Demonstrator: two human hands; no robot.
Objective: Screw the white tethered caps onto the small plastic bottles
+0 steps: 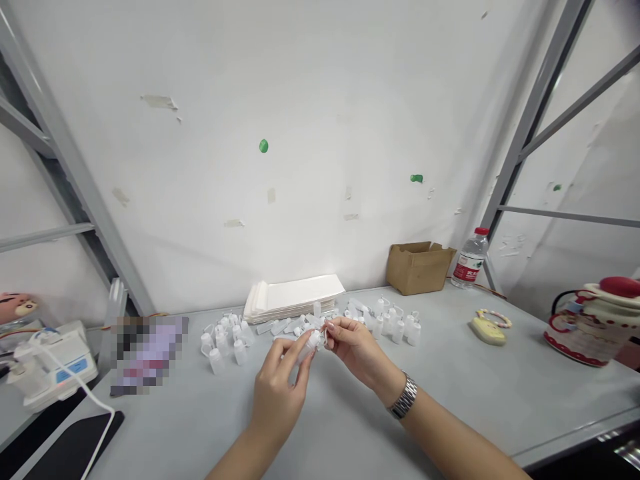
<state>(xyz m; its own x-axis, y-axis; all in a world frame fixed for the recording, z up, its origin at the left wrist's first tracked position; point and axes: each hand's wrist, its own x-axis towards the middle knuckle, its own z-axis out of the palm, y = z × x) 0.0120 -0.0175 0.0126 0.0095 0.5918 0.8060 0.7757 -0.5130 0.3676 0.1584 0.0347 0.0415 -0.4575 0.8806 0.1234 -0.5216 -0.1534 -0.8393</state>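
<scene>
My left hand [280, 383] grips a small translucent squeeze bottle [311, 343] between thumb and fingers, its top tilted up and to the right. At that top, my right hand [357, 350] pinches the thin cap strap [324, 335]; the fingertips partly hide the cap. Behind both hands lies a loose pile of empty-looking bottles and small parts [285, 325]. To the left stands a group of capped bottles [223, 340] with looped straps. Another group of capped bottles [399, 327] is upright on the right.
A stack of white trays or sheets [295, 297] rests against the wall. A cardboard box [419, 270], water bottle [470, 260], yellow case [487, 331] and patterned jar [583, 323] stand right. On the left are a power strip [65, 367], cable and black phone-like slab [70, 447].
</scene>
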